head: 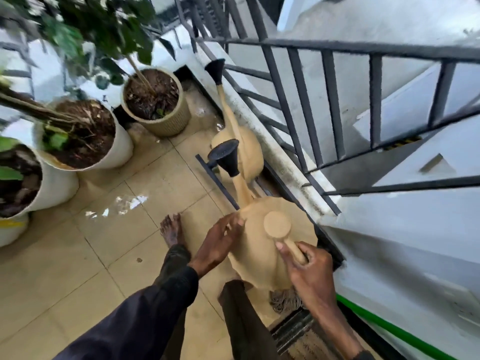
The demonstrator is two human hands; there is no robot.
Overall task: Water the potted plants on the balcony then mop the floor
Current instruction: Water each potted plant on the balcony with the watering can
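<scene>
Balcony floor [104,255]: three potted plants [78,133], two watering cans [259,245].

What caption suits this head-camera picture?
Right hand grips the handle of a beige watering can, left hand rests on its body, near potted plants.

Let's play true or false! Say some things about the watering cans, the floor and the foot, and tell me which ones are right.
1. The right hand grips the near can by its handle. True.
2. Only one can is here. False: a second can stands by the railing.
3. The floor is wet. True.
4. The foot wears a shoe. False: it is bare.
</scene>
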